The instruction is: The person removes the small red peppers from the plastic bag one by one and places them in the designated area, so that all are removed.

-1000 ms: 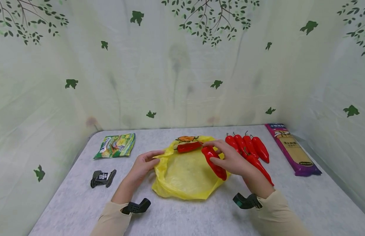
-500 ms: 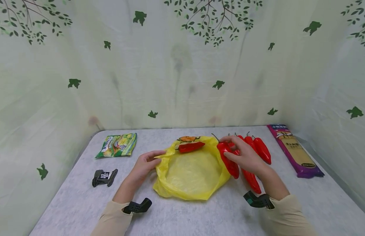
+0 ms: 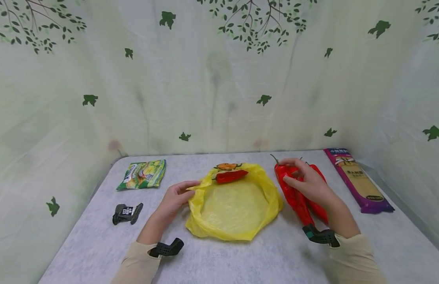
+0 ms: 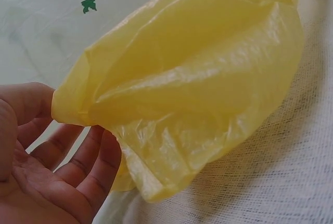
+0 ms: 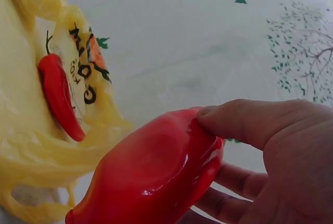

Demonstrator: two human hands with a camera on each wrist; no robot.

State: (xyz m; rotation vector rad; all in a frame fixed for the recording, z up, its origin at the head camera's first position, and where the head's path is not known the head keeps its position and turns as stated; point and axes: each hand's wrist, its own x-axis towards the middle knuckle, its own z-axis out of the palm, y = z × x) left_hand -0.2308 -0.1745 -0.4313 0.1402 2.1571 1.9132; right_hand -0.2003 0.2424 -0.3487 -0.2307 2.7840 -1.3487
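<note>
My left hand (image 3: 177, 197) pinches the left rim of a thin yellow plastic bag (image 3: 274, 197), which lies spread with its mouth open. The left wrist view shows the bag's edge (image 4: 73, 99) between thumb and fingers. One red chili pepper (image 3: 231, 176) lies against the far inside of the bag, near an orange print. To the bag's right, my right hand (image 3: 308, 183) holds a glossy red chili pepper (image 3: 284, 175) between thumb and fingers, stem end up. Other red chili peppers (image 3: 319, 211) lie under and behind that hand, partly hidden by it.
A purple noodle packet (image 3: 358, 179) lies at the table's right edge. Back left is a green and yellow snack packet (image 3: 143, 174), with a small black wrapped packet (image 3: 127, 213) nearer. A patterned curtain (image 3: 219, 90) stands behind the table (image 3: 212, 260).
The right hand has moved right with its chili pepper, from over the bag to beside the other peppers. My left hand has kept its grip on the bag's rim.
</note>
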